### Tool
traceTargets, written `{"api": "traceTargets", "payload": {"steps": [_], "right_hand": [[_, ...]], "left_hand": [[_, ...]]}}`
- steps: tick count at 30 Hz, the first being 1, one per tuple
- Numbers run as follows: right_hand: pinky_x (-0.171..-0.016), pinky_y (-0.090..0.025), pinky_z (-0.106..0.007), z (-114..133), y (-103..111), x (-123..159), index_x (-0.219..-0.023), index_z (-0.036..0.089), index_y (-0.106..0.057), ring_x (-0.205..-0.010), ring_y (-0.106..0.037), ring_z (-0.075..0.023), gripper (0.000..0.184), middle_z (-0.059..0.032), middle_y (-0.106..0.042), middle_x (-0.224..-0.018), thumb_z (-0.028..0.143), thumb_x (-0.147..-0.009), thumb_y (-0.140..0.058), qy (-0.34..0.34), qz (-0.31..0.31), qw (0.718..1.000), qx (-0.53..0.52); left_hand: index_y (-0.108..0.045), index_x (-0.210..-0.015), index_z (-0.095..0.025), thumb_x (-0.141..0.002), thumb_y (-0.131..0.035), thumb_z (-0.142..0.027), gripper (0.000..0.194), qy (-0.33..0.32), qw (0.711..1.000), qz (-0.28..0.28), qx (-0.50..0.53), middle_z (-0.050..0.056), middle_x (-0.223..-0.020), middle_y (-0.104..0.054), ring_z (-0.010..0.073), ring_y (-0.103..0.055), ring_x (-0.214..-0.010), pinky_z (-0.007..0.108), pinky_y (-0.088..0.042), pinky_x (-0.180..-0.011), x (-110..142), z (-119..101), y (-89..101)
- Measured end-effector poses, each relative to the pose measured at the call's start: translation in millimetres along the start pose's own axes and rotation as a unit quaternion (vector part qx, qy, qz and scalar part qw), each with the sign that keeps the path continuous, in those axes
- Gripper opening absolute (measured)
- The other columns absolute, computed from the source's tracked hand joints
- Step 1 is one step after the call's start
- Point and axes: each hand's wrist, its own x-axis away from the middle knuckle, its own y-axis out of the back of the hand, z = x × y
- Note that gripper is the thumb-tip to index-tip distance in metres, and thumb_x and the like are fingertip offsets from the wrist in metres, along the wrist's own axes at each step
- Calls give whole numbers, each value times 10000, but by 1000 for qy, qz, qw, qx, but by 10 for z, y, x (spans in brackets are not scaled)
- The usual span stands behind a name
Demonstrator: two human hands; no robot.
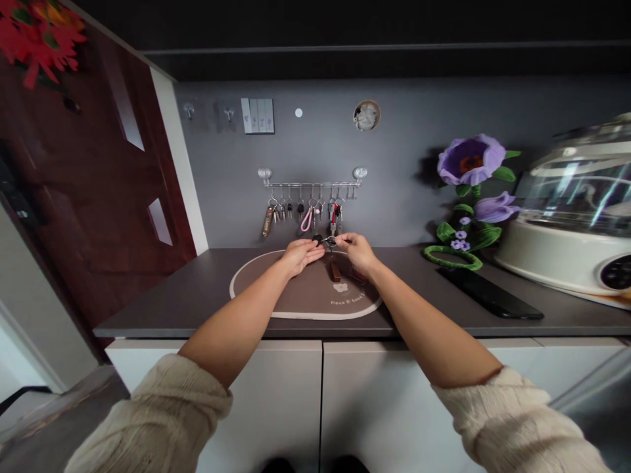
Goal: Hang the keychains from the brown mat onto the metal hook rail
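Observation:
My left hand and my right hand meet over a brown oval mat on the dark counter. Between them I hold a key ring with a brown leather tag hanging from it. The right hand's fingers pinch the ring. The left hand's fingers are curled at the ring's other side, beside a small dark piece. On the wall just behind hangs a rail of hooks with several key bunches, one with a pink strap.
A black phone lies on the counter at the right. Purple artificial flowers and a white appliance with a clear lid stand further right. A dark red door is at the left. White cabinet doors are below.

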Motion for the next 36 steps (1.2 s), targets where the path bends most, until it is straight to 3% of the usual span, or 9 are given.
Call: {"api": "traceTargets", "payload": {"steps": [7, 11, 16, 19, 26, 36], "right_hand": [[-708, -368, -250, -69, 25, -61, -749, 125, -578, -675, -495, -110, 256, -31, -593, -732, 366, -676, -531, 14, -23, 1000, -9], [-762, -357, -272, -91, 68, -103, -758, 148, -589, -758, -502, -132, 207, -38, -597, -793, 326, -710, -496, 65, -54, 995, 45], [-851, -287, -342, 9, 135, -50, -719, 194, -627, -910, -435, -186, 159, -49, -574, -867, 288, -724, -498, 94, -115, 968, 200], [-847, -283, -353, 73, 144, -10, -728, 198, -631, -940, -408, -202, 163, -61, -555, -898, 290, -729, -497, 87, -125, 962, 225], [-745, -355, -274, 72, 131, -50, -720, 159, -548, -755, -492, -138, 137, -29, -570, -757, 254, -742, -452, 110, -22, 984, 135], [-700, -379, -271, 34, 92, -50, -735, 165, -489, -670, -498, -117, 140, -11, -554, -706, 297, -751, -445, 101, 34, 994, 38]], "left_hand": [[-526, -745, -87, -658, -646, -195, 183, 36, 995, 46, -76, 142, -740, -645, 192, -631, -745, 360, -483, -783, 30, 42, 4], [-547, -722, -101, -664, -637, -277, 205, 42, 988, 58, -134, 101, -675, -636, 160, -623, -651, 321, -495, -707, 67, 35, -8], [-518, -655, -122, -679, -607, -317, 215, -15, 985, 29, -170, 15, -559, -565, 69, -523, -472, 205, -437, -513, 81, 4, -28], [-534, -679, -129, -664, -611, -297, 185, -59, 983, 3, -174, 1, -574, -554, 49, -487, -473, 171, -388, -477, 50, -3, -25], [-577, -802, -153, -636, -609, -273, 207, -135, 969, -16, -207, 33, -759, -608, 83, -522, -627, 178, -381, -514, -14, -13, -1], [-600, -932, -147, -668, -585, -288, 300, -165, 955, 23, -244, 65, -898, -617, 128, -535, -760, 226, -395, -613, 50, -33, -47]]}}
